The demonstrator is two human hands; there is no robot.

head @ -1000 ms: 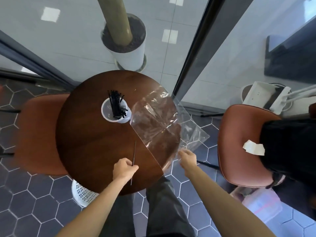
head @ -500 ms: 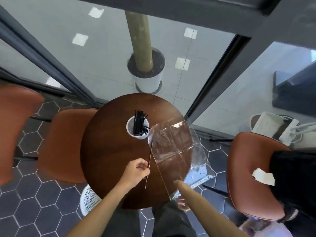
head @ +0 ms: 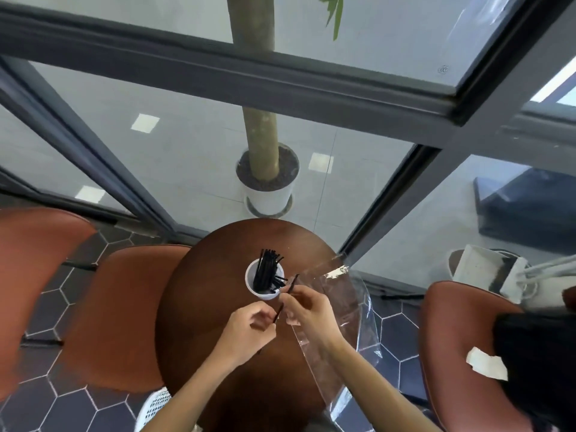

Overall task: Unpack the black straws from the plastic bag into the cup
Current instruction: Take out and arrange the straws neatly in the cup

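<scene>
Since the earlier frames, the right hand [head: 307, 310] has been brought up from the table's near edge to the single black straw [head: 286, 299], which has been carried nearer the cup [head: 265, 283]; the straw is now pinched between the right fingertips close to its upper end, just beside the cup's rim, while its lower part is seen at the curled fingers of the left hand [head: 249, 327], whose exact hold on it cannot be told; the straw is tilted, its top leaning toward the plastic bag [head: 338, 302]. Shown upright in the white cup, near the middle of the round wooden table [head: 199, 307], is a bundle of black straws [head: 267, 272], their ends projecting above the rim; the transparent bag is laid flat on the right part of the tabletop, partly overhanging its edge, beneath the right wrist. Orange-brown chairs are placed to the left [head: 115, 316] and right [head: 458, 353] of the table; a white planter with a trunk [head: 268, 182] is visible behind glass; dark hexagonal floor tiles [head: 46, 406] are seen below.
</scene>
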